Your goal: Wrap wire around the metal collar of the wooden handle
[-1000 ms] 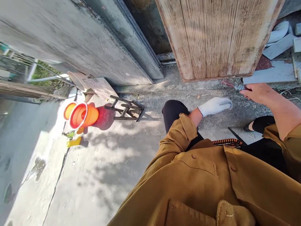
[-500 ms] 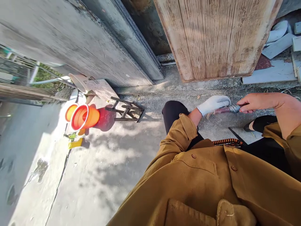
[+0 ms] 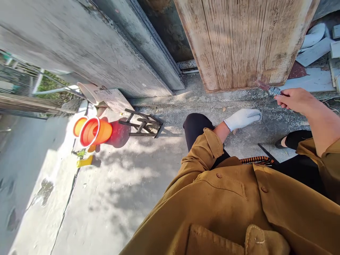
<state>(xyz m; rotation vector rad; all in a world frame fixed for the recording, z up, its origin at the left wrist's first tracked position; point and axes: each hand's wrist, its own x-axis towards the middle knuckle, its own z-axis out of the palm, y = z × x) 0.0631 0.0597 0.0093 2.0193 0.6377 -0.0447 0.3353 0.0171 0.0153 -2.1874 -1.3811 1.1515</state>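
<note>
My right hand [image 3: 294,100], bare, grips a reddish-brown, flat-ended tool [image 3: 262,85] with a grey, wire-like wrapping by the fingers. The tool's tip reaches the lower edge of a weathered wooden panel [image 3: 239,46]; whether it touches cannot be told. My left hand [image 3: 243,119], in a white knit glove, hovers over the concrete near my knee. Its fingers are curled and pressed together. A small tan bit shows under the palm, but what it is, and whether the hand holds anything, stays hidden.
On the left stand orange buckets [image 3: 96,131] and a small dark wooden stool [image 3: 143,124]. A yellow item [image 3: 85,161] lies near the buckets. Grey boards [image 3: 127,53] lean at the upper left. White slabs and pipe pieces [image 3: 316,46] are piled right of the panel.
My right hand has moved up and away from my left hand, carrying the tool to the panel's lower edge. The left hand stays nearly where it was, now apart from the tool.
</note>
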